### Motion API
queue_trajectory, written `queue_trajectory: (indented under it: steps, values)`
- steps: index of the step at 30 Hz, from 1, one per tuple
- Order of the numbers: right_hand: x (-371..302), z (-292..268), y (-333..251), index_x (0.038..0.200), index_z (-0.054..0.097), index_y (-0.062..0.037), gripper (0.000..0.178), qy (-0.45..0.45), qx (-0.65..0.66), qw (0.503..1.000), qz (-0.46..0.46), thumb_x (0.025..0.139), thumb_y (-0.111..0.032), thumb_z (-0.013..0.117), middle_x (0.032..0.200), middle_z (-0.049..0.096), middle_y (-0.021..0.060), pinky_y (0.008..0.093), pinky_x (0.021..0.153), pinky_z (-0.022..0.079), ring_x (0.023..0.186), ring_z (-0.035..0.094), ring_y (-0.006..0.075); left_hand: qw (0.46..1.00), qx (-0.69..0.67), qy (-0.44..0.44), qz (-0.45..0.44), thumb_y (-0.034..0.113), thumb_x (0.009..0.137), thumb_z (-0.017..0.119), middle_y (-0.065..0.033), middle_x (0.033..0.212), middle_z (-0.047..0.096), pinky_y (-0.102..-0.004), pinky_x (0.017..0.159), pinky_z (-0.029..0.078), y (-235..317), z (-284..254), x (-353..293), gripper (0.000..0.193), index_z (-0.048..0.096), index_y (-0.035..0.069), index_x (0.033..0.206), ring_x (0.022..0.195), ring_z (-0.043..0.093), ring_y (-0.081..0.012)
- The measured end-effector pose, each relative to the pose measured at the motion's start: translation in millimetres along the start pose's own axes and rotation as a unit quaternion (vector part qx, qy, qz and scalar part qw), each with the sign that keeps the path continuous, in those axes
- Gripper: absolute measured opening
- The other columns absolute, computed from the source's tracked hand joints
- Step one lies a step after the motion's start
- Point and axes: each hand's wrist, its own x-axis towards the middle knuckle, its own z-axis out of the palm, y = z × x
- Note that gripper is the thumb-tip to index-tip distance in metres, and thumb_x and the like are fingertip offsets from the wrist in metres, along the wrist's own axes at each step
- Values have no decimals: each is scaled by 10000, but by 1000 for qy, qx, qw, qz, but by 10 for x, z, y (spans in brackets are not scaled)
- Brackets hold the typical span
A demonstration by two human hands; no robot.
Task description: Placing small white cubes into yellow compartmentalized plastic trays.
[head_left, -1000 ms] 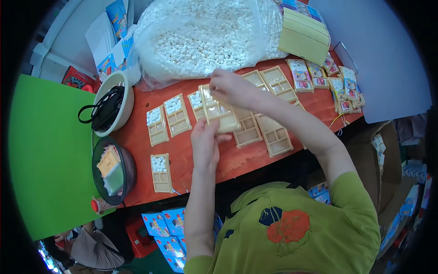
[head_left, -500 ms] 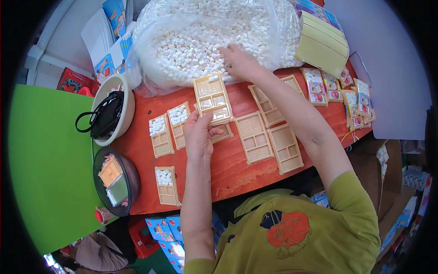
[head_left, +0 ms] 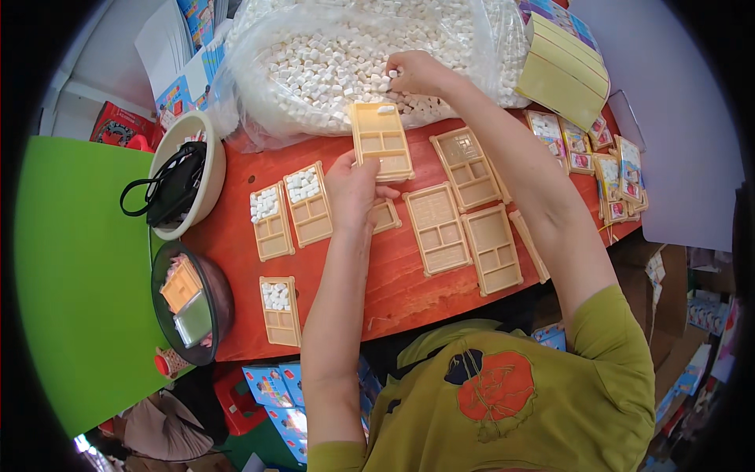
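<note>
My left hand (head_left: 354,189) is closed on the near end of a tan compartment tray (head_left: 381,143), thumb on top. The tray is raised above the red table, with a white marshmallow (head_left: 386,110) in the far right corner of its large compartment. Over a big clear plastic bag (head_left: 244,82) of loose marshmallows (head_left: 326,75), my right hand (head_left: 422,74) is pinched, a white marshmallow (head_left: 393,74) showing at its fingertips. Left of my left arm lie trays with marshmallows in their large compartments: one nearer me (head_left: 281,321), two farther off (head_left: 271,236) (head_left: 312,212).
Several bare tan trays (head_left: 493,256) lie under and beside my right arm. Filled packs (head_left: 627,169) are stacked at the right end of the red table (head_left: 401,303). A cream basin (head_left: 212,185) with a black bag and a dark bowl (head_left: 222,303) stand at left.
My right hand has lifted slightly from the pile, and a marshmallow now shows at its fingertips. The tray in my left hand has moved a little farther away and to the right.
</note>
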Motion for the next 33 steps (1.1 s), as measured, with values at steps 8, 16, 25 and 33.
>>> queue_trajectory:
  steps: [8,16,25,33]
  values:
    - [-318,-113,-386,1100,667,-61,314,-93,-38,990,-102,828,-216,682,901,666,119,352,799,504,860,617,248,999,-37,-20,-24,-6,890,521,-172,1022,684,-271,475,575,-27,192,107,315,561,-86,1193,738,711,-224]
    - [-501,-302,-326,1206,660,-93,337,-58,54,994,-79,886,-197,651,1093,698,121,346,896,509,992,652,253,995,-80,-40,-51,12,925,531,-164,1052,681,-268,500,573,-114,218,200,312,533,-48,1231,777,708,-223]
    - [-656,-208,-186,1109,701,-47,258,19,144,986,-84,882,-153,636,1034,710,138,324,832,520,925,670,224,993,-95,-33,-57,12,927,540,-150,1053,673,-280,538,581,-215,294,235,291,528,-16,1216,784,708,-231]
    - [-624,-229,-258,989,719,-12,251,66,76,995,26,871,-223,653,935,714,147,338,769,518,854,675,237,991,-118,-42,-41,20,931,549,-171,1065,681,-284,523,589,-220,92,130,308,512,-20,1235,784,718,-248]
